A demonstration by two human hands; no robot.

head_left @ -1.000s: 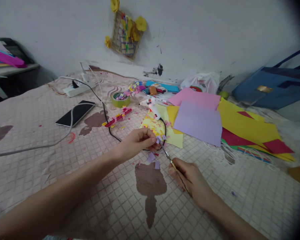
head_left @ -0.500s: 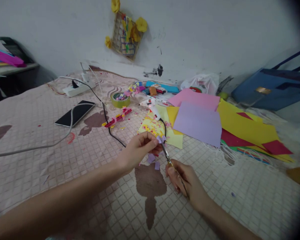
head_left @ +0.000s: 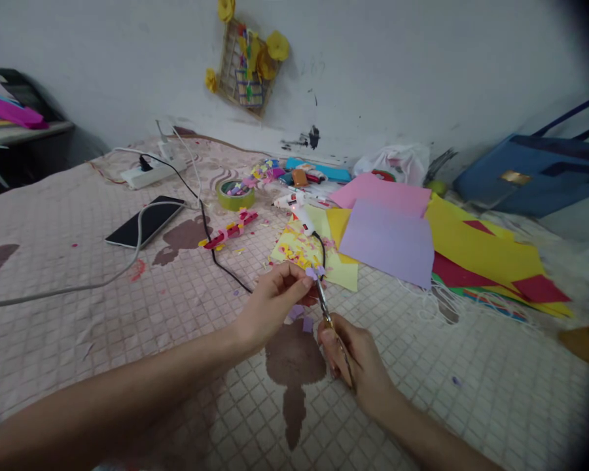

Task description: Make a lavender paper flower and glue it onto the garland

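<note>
Compared with the earlier frame, the right hand point(head_left: 356, 356) is slightly more toward nine o'clock. At one o'clock from it lies a purple sheet point(head_left: 387, 242). The left hand point(head_left: 275, 297) pinches a small purple piece point(head_left: 311, 273); the right is wrapped around scissors point(head_left: 323, 304), their tips at this piece. Purple scraps point(head_left: 307, 324) lie toward six o'clock.

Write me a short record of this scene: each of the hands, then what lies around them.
Left hand: pinching a small purple piece
Right hand: holding scissors, tips at the purple piece
Near the hands: loose purple scraps on the cloth
Beyond the hands: white glue gun, pale yellow sheet, yellow and pink bits
Right side: purple sheet overlapping a pink sheet
Left side: phone with a cable across it
</note>
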